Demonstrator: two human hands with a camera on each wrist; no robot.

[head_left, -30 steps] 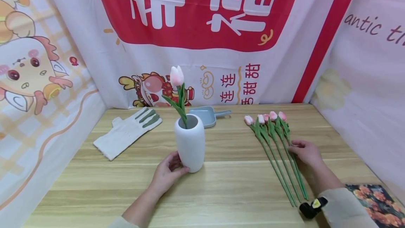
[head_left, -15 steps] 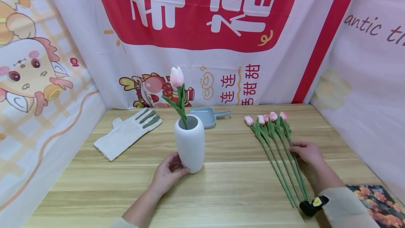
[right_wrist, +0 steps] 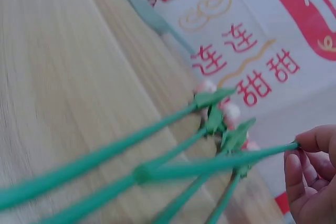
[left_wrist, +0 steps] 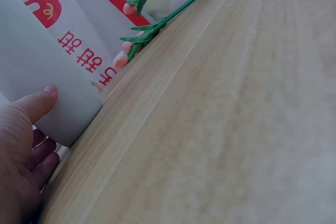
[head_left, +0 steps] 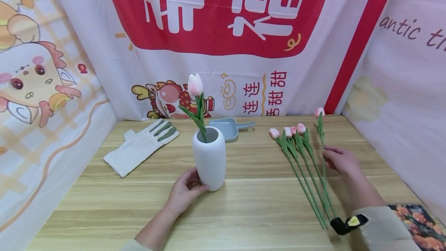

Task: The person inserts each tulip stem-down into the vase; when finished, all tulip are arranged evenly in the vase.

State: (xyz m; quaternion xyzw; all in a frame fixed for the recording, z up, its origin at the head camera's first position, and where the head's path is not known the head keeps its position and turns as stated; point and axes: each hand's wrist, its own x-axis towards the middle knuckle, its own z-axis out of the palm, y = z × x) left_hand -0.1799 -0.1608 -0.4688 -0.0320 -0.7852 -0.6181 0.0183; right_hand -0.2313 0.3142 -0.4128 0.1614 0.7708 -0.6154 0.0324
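A tall white vase stands upright with one pink-white tulip in it. My left hand holds the vase low down, its thumb on the near wall and the fingers around the far side. On the right, my right hand pinches the green stem of a single pink tulip, tilted with its bloom raised. In the right wrist view that stem runs from between thumb and fingertips towards the camera. Beside it several more tulips lie together on the table, blooms pointing away.
A white work glove with grey-green fingertips lies at the left of the wooden table. Behind the vase sits a blue-grey dustpan. A flower-printed picture lies at the right front. Printed cloths hang around the table.
My right hand has lifted one tulip off the right side of the bunch, its bloom rising up and away from the others. The left hand and vase have stayed put.
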